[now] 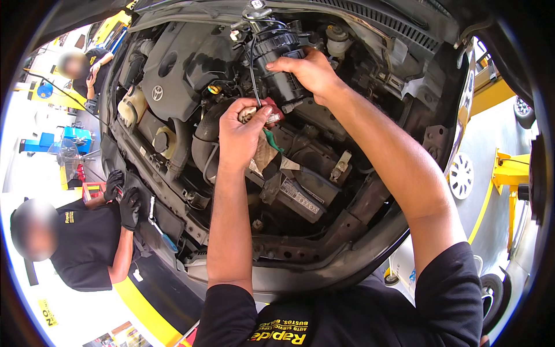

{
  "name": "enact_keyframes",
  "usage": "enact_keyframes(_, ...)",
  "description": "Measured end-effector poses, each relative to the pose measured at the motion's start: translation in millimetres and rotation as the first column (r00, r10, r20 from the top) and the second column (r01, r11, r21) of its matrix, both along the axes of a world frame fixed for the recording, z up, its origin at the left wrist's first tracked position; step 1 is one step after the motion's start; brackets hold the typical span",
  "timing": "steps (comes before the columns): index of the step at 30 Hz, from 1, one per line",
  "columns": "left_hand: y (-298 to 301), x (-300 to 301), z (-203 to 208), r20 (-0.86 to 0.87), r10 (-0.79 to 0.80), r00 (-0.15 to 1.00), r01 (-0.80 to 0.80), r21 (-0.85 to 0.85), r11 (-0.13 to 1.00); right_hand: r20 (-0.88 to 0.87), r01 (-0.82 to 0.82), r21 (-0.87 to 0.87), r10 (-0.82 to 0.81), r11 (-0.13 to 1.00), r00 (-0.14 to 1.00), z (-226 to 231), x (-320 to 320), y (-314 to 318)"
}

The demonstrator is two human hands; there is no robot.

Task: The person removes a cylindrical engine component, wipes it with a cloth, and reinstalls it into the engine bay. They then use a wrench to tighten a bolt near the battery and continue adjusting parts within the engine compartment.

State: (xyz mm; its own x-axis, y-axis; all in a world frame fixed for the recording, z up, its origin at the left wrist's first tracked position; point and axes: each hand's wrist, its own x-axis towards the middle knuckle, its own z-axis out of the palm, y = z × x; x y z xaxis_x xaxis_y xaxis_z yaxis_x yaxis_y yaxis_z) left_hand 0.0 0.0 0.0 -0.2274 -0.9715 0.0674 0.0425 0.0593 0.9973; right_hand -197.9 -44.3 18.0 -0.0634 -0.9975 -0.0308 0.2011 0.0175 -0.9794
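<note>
A black cylindrical fuel filter housing [282, 69] is held tilted above the engine bay. My right hand [309, 72] is closed round its right side, with the thumb across the front. Just below the housing, my left hand [245, 130] is closed in a pinch. A thin dark cable [253, 72] runs down from the housing's top to those fingertips. Bunched in the same hand is a multicoloured rag [267, 151], red and beige at the fingers, green and brown hanging below. The cable's end is hidden by the fingers and cloth.
Left of my hands lies the dark engine cover [179, 69]. A battery [303, 194] sits nearer me, and a fluid reservoir [337, 40] stands behind my right hand. A gloved co-worker [87, 243] is at the car's left side, near a blue-handled tool [167, 240]; another person stands farther back.
</note>
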Motion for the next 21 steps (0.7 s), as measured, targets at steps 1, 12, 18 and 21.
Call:
enact_keyframes(1, 1, 1, 0, 0.033, 0.009, 0.999, -0.009, -0.013, 1.0, 0.015, 0.005, 0.01, -0.005, 1.0, 1.0, 0, 2, 1)
enact_keyframes(12, 1, -1, -3, 0.044, 0.049, 0.998, -0.054, 0.141, 0.989, -0.067, 0.048, 0.028, -0.046, 0.998, 0.997, 4, 1, 6)
enact_keyframes(18, 1, -2, 3, 0.194, -0.023, 0.981, -0.008, 0.159, 0.987, -0.017, 0.019, 0.03, -0.019, 0.999, 1.0, 4, 0, 7)
enact_keyframes(21, 1, -5, 2, 0.083, -0.014, 0.996, -0.004, 0.214, 0.977, -0.048, 0.038, 0.036, -0.036, 0.999, 0.998, 5, 0, 8)
